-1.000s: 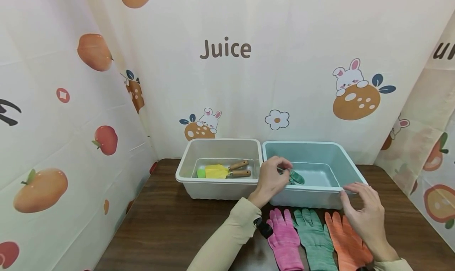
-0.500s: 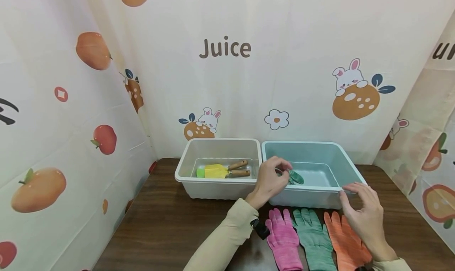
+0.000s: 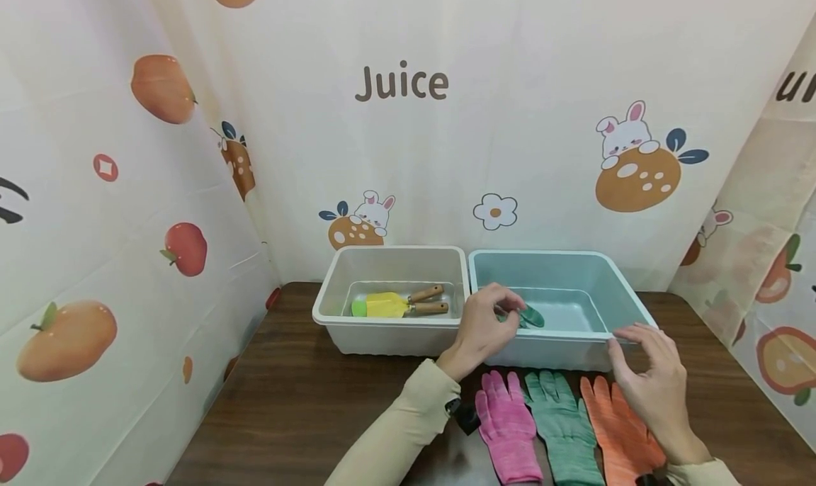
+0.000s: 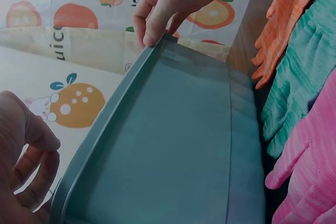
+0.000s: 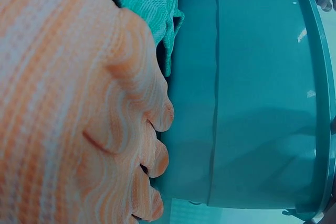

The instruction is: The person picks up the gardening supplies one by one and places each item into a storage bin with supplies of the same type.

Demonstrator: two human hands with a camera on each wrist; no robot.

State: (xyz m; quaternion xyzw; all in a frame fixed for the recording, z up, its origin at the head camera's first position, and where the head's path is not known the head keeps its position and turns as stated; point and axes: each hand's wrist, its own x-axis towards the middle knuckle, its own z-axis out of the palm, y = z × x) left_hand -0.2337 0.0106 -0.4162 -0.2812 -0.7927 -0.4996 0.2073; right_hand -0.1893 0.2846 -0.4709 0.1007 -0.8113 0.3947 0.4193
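Both hands work at the teal bin (image 3: 554,344) near the table's (image 3: 306,408) back edge. The right hand (image 3: 650,380) rests relaxed fingertips on the bin's near right corner, holding nothing. The left hand (image 3: 482,324) reaches over the near rim and pinches a small green tool (image 3: 528,318), mostly hidden by fingers. Pink glove (image 3: 506,426), green glove (image 3: 564,429) and orange glove (image 3: 621,433) lie before the bin, cut off below. Beyond, a white bin (image 3: 389,337) holds a yellow trowel (image 3: 398,305).
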